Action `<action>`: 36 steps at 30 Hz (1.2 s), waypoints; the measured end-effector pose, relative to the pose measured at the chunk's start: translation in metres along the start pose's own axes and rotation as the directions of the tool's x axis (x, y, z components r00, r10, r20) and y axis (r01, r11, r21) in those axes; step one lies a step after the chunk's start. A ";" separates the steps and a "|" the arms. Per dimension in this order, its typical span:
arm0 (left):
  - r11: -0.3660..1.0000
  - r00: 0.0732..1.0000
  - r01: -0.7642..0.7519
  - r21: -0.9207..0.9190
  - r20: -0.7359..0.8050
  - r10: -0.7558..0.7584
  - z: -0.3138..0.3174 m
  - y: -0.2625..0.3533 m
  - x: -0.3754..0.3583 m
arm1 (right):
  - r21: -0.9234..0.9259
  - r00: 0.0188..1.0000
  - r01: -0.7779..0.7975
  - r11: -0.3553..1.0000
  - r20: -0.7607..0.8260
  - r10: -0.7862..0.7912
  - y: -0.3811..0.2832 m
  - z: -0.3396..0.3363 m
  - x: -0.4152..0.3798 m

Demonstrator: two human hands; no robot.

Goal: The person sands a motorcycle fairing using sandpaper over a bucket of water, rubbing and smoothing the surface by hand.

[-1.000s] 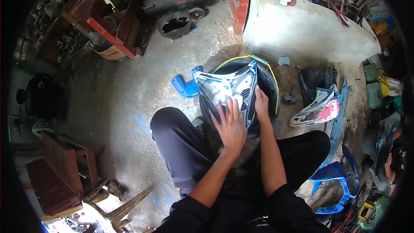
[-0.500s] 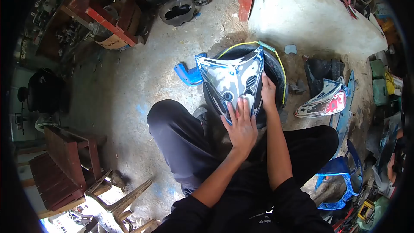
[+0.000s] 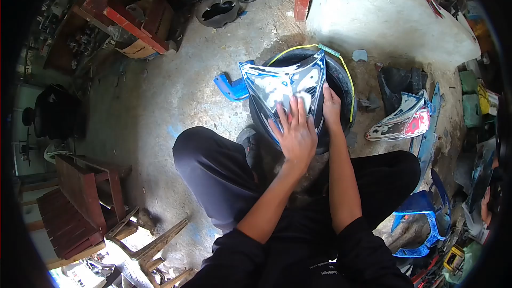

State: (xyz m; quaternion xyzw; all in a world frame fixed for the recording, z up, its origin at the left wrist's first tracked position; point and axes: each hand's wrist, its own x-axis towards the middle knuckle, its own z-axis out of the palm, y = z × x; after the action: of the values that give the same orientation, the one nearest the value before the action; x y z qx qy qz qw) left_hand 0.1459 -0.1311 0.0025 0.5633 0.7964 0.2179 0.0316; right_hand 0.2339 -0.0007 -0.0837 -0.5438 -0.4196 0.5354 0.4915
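Note:
A motorcycle fairing panel (image 3: 272,86), its paint patchy in white, grey and blue, rests tilted over a black tub (image 3: 346,82) with a yellow-and-green rim handle. My left hand (image 3: 297,137) lies flat on the panel's lower middle, fingers stretched and apart. A small reddish patch shows between those fingers; what it is I cannot make out. At the panel's right edge, my right hand (image 3: 331,108) grips it, with the thumb side upward. The panel's lower tip is partly hidden behind my left hand.
A blue curved plastic part (image 3: 230,88) lies left of the tub. To the right are a patchy white-and-red panel (image 3: 402,121) and a blue frame-like part (image 3: 424,224). A wooden bench (image 3: 80,202) stands at left, a low white wall (image 3: 384,26) ahead.
My left hand has slid a little upward and left over the panel, covering its round hole. The panel's top has shifted slightly upward, and my right hand keeps its grip.

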 end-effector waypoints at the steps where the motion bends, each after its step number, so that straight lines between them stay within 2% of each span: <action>1: 1.000 1.000 0.002 -0.002 0.001 -0.002 0.004 -0.001 0.014 | -0.002 1.000 0.001 1.000 0.000 -0.001 -0.005 0.001 -0.001; 5: 0.999 0.997 -0.010 0.042 -0.080 0.013 0.008 0.000 0.024 | 0.021 0.999 0.018 1.000 -0.030 -0.017 -0.001 0.002 -0.001; 7: 0.999 1.000 -0.026 0.046 -0.011 0.027 0.003 -0.005 -0.002 | -0.011 1.000 0.025 1.000 0.002 -0.025 -0.003 0.000 -0.002; 8: 1.000 1.000 -0.007 0.025 0.028 0.006 0.001 -0.005 -0.015 | 0.001 1.000 -0.023 1.000 0.006 0.023 -0.005 0.000 -0.002; 9: 1.000 0.999 -0.010 0.025 0.030 0.009 0.003 -0.008 -0.018 | 0.009 0.997 -0.072 0.997 0.011 0.072 -0.007 0.000 -0.004; 11: 0.994 0.999 -0.040 0.099 0.041 0.036 -0.002 -0.012 -0.020 | 0.026 0.999 -0.049 0.998 0.018 0.048 -0.005 0.001 -0.001; 17: 0.998 0.997 0.017 0.068 -0.070 -0.012 0.005 -0.020 0.036 | 0.048 0.996 -0.057 0.997 0.066 0.054 -0.002 -0.003 -0.002; 21: 0.999 1.000 0.006 0.037 -0.012 -0.005 0.004 -0.017 -0.007 | 0.024 0.998 -0.027 0.999 0.058 0.026 -0.003 -0.002 -0.001; 23: 0.996 0.999 -0.003 0.090 0.049 -0.002 -0.005 -0.012 -0.027 | 0.023 0.999 -0.051 0.998 0.018 0.051 -0.010 0.003 -0.005; 27: 0.998 1.000 0.017 0.065 0.024 -0.019 -0.001 -0.018 0.006 | 0.020 0.998 -0.031 0.999 0.061 0.030 -0.002 -0.003 -0.001; 30: 0.999 0.995 0.042 0.028 -0.093 -0.040 0.007 -0.021 0.042 | 0.065 0.998 -0.044 0.997 0.035 0.042 -0.019 0.003 -0.013; 33: 0.999 0.997 0.010 0.041 -0.077 -0.007 0.005 -0.019 0.015 | 0.004 0.999 0.048 0.999 -0.013 -0.048 -0.017 0.004 -0.013; 34: 0.999 0.997 0.002 0.045 -0.072 0.001 0.007 -0.018 -0.005 | 0.020 0.999 0.032 0.999 -0.027 -0.032 -0.019 0.006 -0.014; 35: 0.997 0.999 0.022 0.074 0.023 -0.023 0.002 -0.014 -0.023 | 0.024 0.999 0.039 0.999 -0.024 -0.039 -0.018 0.006 -0.012; 36: 0.997 0.999 0.013 0.078 0.042 -0.017 -0.002 -0.014 -0.036 | -0.002 1.000 0.010 1.000 -0.010 -0.010 -0.014 0.003 -0.010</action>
State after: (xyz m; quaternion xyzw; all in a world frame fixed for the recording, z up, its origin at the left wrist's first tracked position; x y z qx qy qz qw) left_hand 0.1459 -0.1684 -0.0083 0.5627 0.8076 0.1743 0.0283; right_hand 0.2310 -0.0082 -0.0683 -0.5449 -0.4203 0.5297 0.4959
